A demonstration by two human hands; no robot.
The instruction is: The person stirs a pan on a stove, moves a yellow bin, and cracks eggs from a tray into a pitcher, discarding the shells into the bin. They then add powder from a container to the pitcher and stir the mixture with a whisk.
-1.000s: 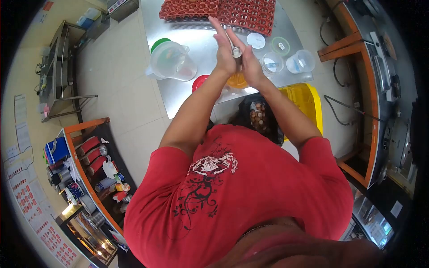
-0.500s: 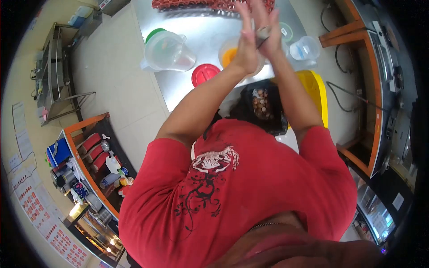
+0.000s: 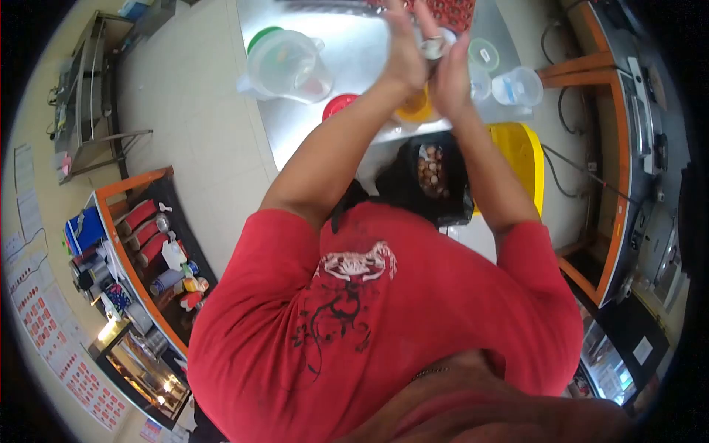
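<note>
My left hand [image 3: 406, 63] and my right hand [image 3: 452, 77] are raised close together above the steel table, palms turned towards each other. A small pale thing [image 3: 433, 49] shows between them, too blurred to name. Below the hands stands a clear container with orange-yellow liquid [image 3: 417, 108], partly hidden by them. A red round lid [image 3: 340, 105] lies to the left of this container, half behind my left forearm. Further left is a big clear plastic jug [image 3: 292, 68]. Red egg trays [image 3: 452, 13] are at the table's far side.
Clear cups [image 3: 518, 87] and a green-rimmed lid [image 3: 484, 54] are on the right of the steel table [image 3: 288, 133]. Between my arms, a black bag [image 3: 413, 188] holds what look like eggshells [image 3: 430, 168]. A yellow bin [image 3: 528, 159] stands beside my right forearm.
The view has shifted slightly. My hands have moved a little up relative to the container, and more of its orange-yellow liquid shows below them. They remain close together.
</note>
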